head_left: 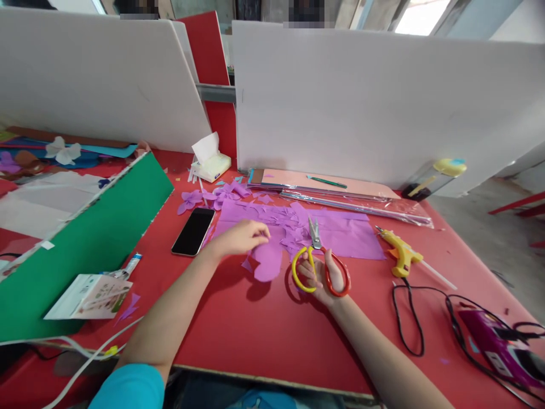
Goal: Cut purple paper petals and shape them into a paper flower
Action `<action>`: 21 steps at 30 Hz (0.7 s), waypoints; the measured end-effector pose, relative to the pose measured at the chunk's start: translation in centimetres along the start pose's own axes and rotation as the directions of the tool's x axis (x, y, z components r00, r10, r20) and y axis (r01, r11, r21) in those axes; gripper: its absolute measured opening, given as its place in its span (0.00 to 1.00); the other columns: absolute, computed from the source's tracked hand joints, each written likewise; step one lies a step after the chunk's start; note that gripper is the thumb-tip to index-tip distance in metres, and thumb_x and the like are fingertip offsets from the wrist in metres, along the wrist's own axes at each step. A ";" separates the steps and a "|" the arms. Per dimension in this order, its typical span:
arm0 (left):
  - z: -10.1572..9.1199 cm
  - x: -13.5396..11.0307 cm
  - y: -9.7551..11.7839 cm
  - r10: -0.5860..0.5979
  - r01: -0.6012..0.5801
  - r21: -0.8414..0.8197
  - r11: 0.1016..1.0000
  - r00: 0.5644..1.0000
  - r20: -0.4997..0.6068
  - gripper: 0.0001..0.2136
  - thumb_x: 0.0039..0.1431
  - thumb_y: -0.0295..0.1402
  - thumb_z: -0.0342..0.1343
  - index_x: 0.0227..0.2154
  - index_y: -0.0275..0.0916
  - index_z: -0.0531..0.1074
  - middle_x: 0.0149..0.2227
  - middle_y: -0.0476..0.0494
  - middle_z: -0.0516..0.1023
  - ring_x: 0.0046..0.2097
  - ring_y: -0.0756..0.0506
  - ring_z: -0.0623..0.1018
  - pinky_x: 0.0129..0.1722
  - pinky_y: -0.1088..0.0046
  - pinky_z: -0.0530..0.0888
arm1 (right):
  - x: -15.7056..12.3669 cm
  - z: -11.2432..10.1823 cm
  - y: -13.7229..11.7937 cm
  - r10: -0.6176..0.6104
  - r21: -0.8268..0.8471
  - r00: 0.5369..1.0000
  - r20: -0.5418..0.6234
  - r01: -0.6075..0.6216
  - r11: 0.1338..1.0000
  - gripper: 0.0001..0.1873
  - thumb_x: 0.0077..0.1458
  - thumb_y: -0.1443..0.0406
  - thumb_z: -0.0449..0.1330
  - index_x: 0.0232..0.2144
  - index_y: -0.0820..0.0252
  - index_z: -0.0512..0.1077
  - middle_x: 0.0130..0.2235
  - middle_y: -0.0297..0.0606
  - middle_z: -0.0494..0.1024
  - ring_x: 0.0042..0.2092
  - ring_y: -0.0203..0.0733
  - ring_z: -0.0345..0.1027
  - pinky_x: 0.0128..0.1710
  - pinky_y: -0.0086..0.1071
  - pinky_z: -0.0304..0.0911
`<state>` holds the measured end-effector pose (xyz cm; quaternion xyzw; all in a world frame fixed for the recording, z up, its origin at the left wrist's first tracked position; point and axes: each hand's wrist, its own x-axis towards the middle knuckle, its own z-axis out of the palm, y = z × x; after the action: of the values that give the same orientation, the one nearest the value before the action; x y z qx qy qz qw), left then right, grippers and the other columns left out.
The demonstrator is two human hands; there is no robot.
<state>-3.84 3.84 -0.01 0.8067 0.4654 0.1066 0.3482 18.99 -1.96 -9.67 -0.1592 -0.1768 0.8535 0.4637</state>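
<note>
My right hand (324,279) grips a pair of scissors (318,262) with one yellow and one red handle loop, blades shut and pointing away from me. My left hand (242,237) pinches a rounded purple paper piece (267,261) that hangs just above the red table (238,329). Behind both hands lies a large purple paper sheet (340,232) covered with several purple offcuts (289,224).
A black phone (193,231) lies left of my left hand. A yellow glue gun (400,253) and black cable (409,318) lie at right. A tissue box (210,165), purple paper flowers (213,197), wrapped paper sheets (340,190), a green board (85,244) and white dividers (383,108) surround the area.
</note>
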 end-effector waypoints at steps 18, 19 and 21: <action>-0.6 3.7 -8.3 -0.170 0.294 0.453 0.842 0.940 -0.296 0.07 0.52 0.27 0.52 0.35 0.37 0.71 0.41 0.41 0.73 0.46 0.44 0.71 0.47 0.70 0.66 | -0.9 -0.8 -0.4 -0.027 -0.001 0.999 -0.047 0.027 1.000 0.21 0.55 0.51 0.51 0.32 0.65 0.68 0.20 0.27 0.57 0.17 0.25 0.44 0.09 0.13 0.48; -0.9 4.0 -8.6 -0.188 0.327 0.471 0.819 0.929 -0.319 0.08 0.52 0.27 0.52 0.35 0.36 0.70 0.41 0.40 0.73 0.46 0.43 0.71 0.47 0.68 0.66 | -0.9 -0.8 -0.6 -0.028 0.005 0.998 -0.050 0.029 1.000 0.21 0.56 0.51 0.50 0.32 0.65 0.68 0.20 0.27 0.57 0.17 0.25 0.44 0.09 0.13 0.48; -1.5 4.7 -9.2 -0.229 0.407 0.500 0.764 0.896 -0.381 0.10 0.51 0.26 0.52 0.38 0.33 0.69 0.42 0.35 0.71 0.48 0.39 0.70 0.47 0.64 0.67 | -1.0 -0.9 -0.8 -0.036 0.005 0.998 -0.050 0.036 0.999 0.21 0.56 0.51 0.49 0.32 0.65 0.68 0.20 0.28 0.57 0.18 0.25 0.44 0.09 0.13 0.48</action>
<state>-8.22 11.38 -5.71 0.7556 0.6540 0.0221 0.0314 20.46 -2.30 -10.01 -0.1761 -0.1654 0.8412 0.4837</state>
